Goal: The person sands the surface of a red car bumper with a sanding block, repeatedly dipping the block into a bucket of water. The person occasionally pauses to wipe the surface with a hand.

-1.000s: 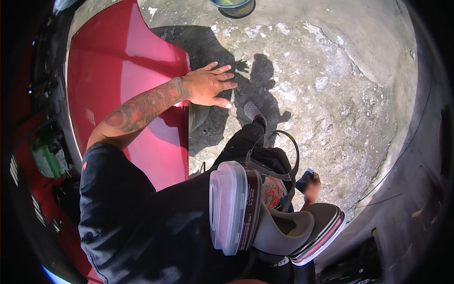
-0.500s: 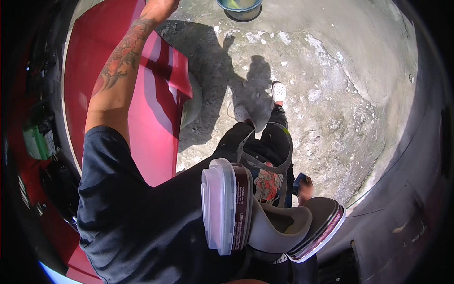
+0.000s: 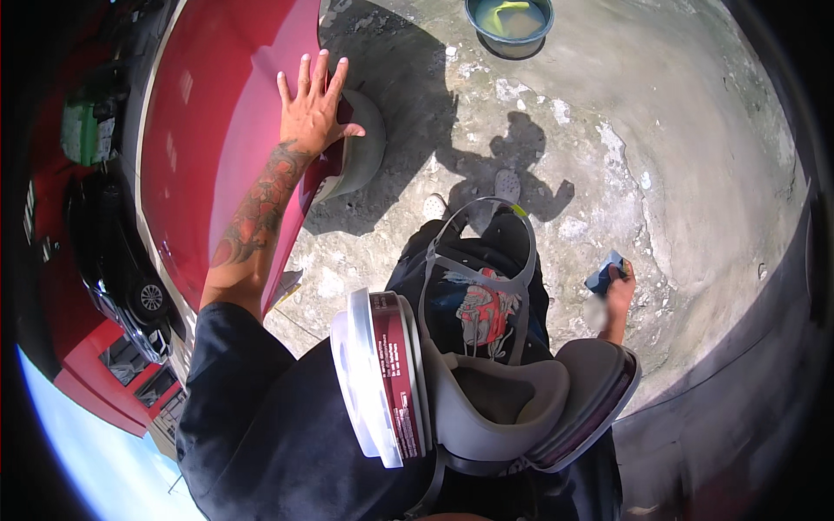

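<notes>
My left hand [image 3: 310,113] lies with its fingers spread on the glossy red body panel [image 3: 195,130], close to the panel's right edge. The tattooed forearm reaches over that panel. Off to the right, above the concrete, my right hand [image 3: 619,293] is closed on a small dark blue flat pad [image 3: 601,274]; its exact kind is not clear. A grey half-mask respirator [image 3: 499,425] with two filter cartridges hangs in front of my chest and covers part of my body. Under the panel's right edge shows a rounded grey support [image 3: 369,143].
A dark round basin [image 3: 546,36] of cloudy water with a yellow-green cloth stands at the far end. Rough concrete floor [image 3: 591,165] lies around my feet in white clogs [image 3: 434,207]. On the left beyond the panel are a black car [image 3: 113,252] and a green container [image 3: 85,130].
My left hand has come back nearer along the red panel and now shows whole, fingers spread. My right hand has swung outward to the right with the pad. The view has shifted, showing more basin.
</notes>
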Demonstrator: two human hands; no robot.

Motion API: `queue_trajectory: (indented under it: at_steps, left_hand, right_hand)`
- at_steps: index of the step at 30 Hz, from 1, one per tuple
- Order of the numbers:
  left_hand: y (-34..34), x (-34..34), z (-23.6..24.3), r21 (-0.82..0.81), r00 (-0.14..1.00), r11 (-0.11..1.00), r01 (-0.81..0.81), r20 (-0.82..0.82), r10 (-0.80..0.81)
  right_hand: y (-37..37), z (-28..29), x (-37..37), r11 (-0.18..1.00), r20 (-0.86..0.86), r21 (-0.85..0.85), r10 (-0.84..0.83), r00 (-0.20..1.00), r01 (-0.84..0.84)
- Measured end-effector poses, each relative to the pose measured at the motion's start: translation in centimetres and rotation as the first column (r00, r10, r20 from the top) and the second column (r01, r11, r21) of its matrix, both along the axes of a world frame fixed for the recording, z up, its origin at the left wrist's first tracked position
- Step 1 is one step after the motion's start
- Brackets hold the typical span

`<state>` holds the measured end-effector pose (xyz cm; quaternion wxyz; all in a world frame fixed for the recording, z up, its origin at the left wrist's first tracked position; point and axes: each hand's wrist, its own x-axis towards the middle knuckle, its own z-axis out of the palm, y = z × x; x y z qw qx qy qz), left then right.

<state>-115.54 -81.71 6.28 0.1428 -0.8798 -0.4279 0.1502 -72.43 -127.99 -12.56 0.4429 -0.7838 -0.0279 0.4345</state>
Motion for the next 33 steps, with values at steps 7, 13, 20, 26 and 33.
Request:
queue_trajectory:
  at_steps: [7,13,20,26,33]
  left_hand:
    - [-15.1,-3.8,1.5,-0.215,0.981,0.957,-0.194,-0.055,0.186]
    - [-28.6,-4.3,-3.4,-0.654,0.638,0.682,-0.327,0.380,0.670]
    - [-18.8,1.1,-10.1,-0.846,-0.268,0.487,-0.220,0.532,0.803]
    - [-13.0,2.3,-9.0,-0.879,-0.568,0.465,-0.102,0.435,0.698]
    - [-16.0,-0.8,-9.2,-0.896,-0.660,0.419,-0.146,0.404,0.633]
  right_hand:
    - [2.2,-1.0,2.6,0.992,0.041,0.009,0.125,0.991,-0.125]
    - [0.8,-4.0,-0.2,0.890,0.022,-0.267,0.390,0.921,-0.370]
    - [3.7,-2.1,-0.4,0.877,-0.030,-0.208,0.437,0.899,-0.433]
    - [5.8,-1.0,0.9,0.898,-0.001,-0.101,0.431,0.902,-0.429]
    - [7.4,-0.7,0.6,0.841,-0.001,-0.180,0.518,0.855,-0.510]
